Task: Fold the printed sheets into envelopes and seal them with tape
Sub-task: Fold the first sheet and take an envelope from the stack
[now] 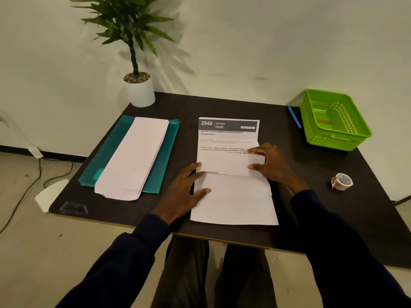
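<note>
Teal folder (106,161) by the table's (311,207) left edge, with a stack (135,156) of sheets lying white side up on it.

Left hand (184,187) spread flat, fingertips pressing the left edge of the sheet (231,196); sheet lies mid-table and runs to the near edge; printed header shows at the far end; a flap is folded across the middle.

Right hand (271,163) curled on the flap's right edge, thumb and fingers apparently pinching it.

Tape (342,181) near the right edge, well apart from the sheet.

Step judged: first fold, crease not yet set; sealing not begun.

Next move calls for squaring the flap's edges, left hand steadying, then pressing along the crease.
</note>
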